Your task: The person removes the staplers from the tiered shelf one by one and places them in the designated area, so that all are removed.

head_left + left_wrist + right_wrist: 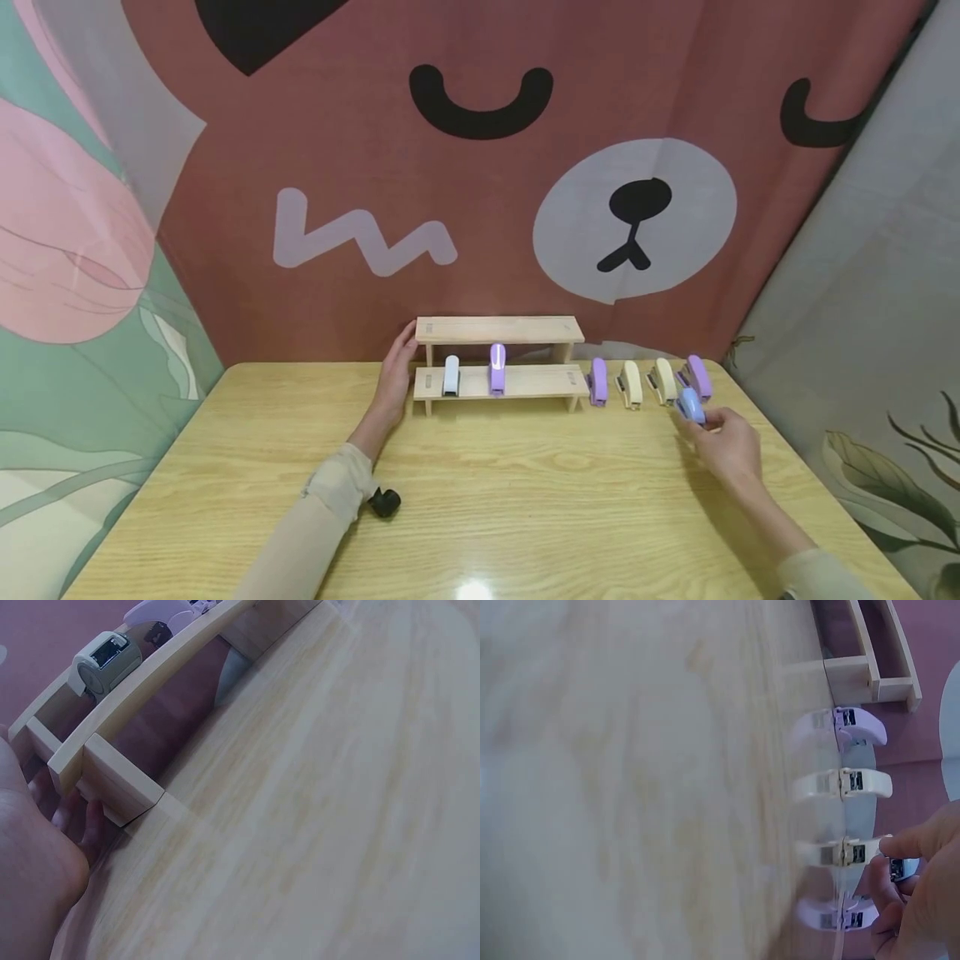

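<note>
A two-tier wooden rack (536,384) stands at the back of the table. My left hand (393,379) rests against its left end; in the left wrist view the fingers (91,825) lie along the end of the shelves. On the lower tier are a white stapler (451,376) and a purple stapler (497,369). My right hand (726,446) pinches a blue stapler (691,406) between thumb and fingers, at the right end of a row of staplers. In the right wrist view the fingers partly cover the blue stapler (905,868).
Right of the rack, a purple stapler (597,382), two cream staplers (632,385) and another purple stapler (698,377) stand in a row. A small black object (385,502) is at the left sleeve. A printed bear curtain (360,150) hangs behind the table (525,492).
</note>
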`<state>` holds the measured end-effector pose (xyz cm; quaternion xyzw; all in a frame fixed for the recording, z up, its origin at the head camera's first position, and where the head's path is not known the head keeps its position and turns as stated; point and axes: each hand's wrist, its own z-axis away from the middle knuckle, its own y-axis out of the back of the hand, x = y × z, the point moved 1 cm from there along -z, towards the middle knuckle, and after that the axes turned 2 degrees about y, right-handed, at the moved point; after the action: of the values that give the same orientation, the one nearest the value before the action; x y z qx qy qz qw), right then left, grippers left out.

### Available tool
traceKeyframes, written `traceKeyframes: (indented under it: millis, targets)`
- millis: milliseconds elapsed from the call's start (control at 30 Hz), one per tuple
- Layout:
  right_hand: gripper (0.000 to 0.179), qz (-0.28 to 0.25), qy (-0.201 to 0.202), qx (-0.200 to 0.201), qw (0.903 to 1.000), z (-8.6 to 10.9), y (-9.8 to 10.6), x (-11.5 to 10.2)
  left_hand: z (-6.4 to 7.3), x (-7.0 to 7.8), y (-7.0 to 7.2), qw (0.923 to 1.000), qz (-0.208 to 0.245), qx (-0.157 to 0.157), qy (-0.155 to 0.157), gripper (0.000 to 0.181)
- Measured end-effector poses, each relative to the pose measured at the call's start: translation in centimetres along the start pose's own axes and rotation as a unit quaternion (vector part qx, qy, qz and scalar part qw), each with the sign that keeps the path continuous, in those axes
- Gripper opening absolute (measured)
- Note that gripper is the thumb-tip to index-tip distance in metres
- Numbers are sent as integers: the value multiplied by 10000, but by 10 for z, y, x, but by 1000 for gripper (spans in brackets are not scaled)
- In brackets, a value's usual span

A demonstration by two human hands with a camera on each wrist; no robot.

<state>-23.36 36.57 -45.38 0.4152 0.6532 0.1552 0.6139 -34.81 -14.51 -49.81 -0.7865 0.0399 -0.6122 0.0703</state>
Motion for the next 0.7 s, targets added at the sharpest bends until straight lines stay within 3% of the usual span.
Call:
traceKeyframes:
  millis: [400,700]
  targets:
    - [39,-63,-154,-292,9994,-1,10,16,2,5,-1,10000,-20,-44,-1,52]
    - [37,-71,-269,-269,9993,-3,8,20,0,1,0,10000,15,-18,40,51]
